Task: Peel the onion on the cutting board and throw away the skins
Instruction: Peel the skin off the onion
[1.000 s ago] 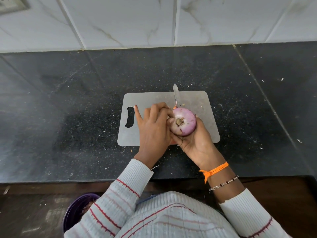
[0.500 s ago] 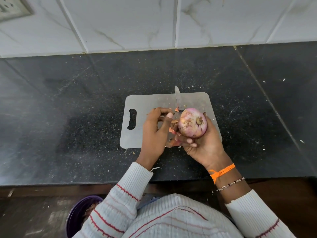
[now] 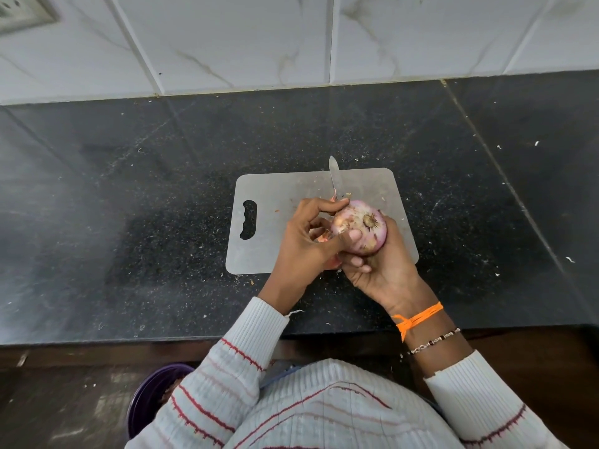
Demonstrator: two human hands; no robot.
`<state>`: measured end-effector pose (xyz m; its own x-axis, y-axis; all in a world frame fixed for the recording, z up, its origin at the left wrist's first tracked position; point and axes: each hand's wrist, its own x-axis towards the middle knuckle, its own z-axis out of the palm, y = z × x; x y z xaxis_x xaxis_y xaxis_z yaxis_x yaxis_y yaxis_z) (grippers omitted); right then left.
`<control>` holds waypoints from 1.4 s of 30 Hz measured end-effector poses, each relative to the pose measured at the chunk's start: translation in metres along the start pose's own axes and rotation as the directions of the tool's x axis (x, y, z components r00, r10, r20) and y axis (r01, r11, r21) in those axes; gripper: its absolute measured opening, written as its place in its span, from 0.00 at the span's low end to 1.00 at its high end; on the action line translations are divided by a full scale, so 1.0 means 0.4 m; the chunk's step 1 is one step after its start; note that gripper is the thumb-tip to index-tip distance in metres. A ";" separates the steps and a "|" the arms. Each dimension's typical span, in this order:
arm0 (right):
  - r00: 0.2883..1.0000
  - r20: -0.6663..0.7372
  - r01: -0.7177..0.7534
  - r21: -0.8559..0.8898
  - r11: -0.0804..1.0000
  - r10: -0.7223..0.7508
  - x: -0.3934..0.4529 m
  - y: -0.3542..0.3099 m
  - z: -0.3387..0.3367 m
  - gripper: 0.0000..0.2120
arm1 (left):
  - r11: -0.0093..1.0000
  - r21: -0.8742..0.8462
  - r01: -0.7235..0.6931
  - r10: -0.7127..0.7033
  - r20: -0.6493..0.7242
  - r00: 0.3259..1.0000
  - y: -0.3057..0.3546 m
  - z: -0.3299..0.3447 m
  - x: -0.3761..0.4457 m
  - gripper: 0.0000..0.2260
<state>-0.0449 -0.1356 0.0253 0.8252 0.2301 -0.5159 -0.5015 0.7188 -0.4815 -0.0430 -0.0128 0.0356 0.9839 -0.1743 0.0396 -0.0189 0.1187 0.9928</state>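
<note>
A pink-purple onion (image 3: 363, 226) with its root end facing up rests in my right hand (image 3: 385, 267), which cups it from below just above the grey cutting board (image 3: 275, 202). My left hand (image 3: 304, 244) presses against the onion's left side, thumb and forefinger pinching its papery skin. Loose orange skin pieces (image 3: 324, 236) show under my left palm. A knife blade (image 3: 334, 178) lies on the board behind the onion, its handle hidden by my fingers.
The board lies on a black speckled counter (image 3: 129, 222) strewn with small skin flecks. A white tiled wall (image 3: 291, 37) stands behind. Below the counter edge at my left is a purple bin (image 3: 152, 393).
My right hand has turned the onion so the root end faces up. My left hand has come back onto its left side, pinching the skin.
</note>
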 end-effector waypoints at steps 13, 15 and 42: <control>0.999 -0.030 0.017 -0.061 0.998 -0.019 0.003 0.011 -0.002 0.30 | 0.998 -0.059 0.013 -0.019 -0.106 0.994 -0.009 0.004 0.015 0.06; 0.999 -0.043 0.016 -0.063 0.998 -0.019 0.005 0.011 -0.001 0.30 | 0.998 -0.057 0.019 -0.026 -0.122 0.992 -0.011 -0.002 0.018 0.07; 0.996 0.046 0.078 0.009 0.997 -0.079 -0.006 0.006 0.006 0.26 | 0.978 0.149 -0.146 0.177 -0.226 0.958 0.001 0.009 0.011 0.06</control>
<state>-0.0476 -0.1328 0.0271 0.8731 0.2029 -0.4433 -0.4331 0.7403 -0.5143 -0.0395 -0.0171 0.0367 0.9792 0.0747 0.1884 -0.1886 -0.0040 0.9820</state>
